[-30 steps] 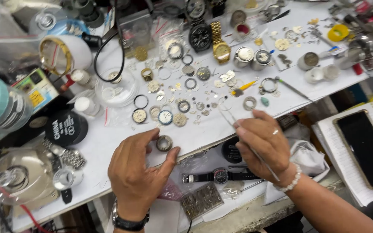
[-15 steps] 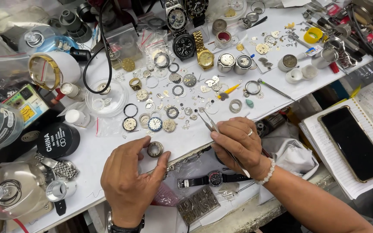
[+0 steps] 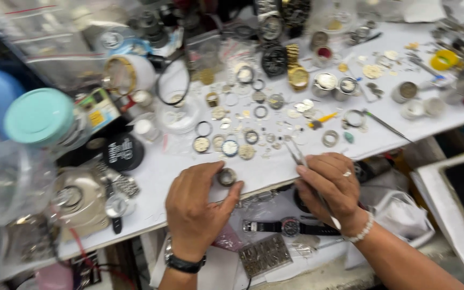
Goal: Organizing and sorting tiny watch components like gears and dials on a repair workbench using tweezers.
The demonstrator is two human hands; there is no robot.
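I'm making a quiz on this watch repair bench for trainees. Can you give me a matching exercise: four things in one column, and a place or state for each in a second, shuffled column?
Things
1. round watch case
2. tweezers
3. black-strapped wristwatch
4. teal-lidded jar

Places or states
A. lying flat on the lower shelf, between the two wrists
B. pinched by the left hand at the table's front edge
C. standing at the far left of the table
D. held in the right hand, tips pointing away from the person

Pairs: 1-B, 2-D, 3-A, 4-C
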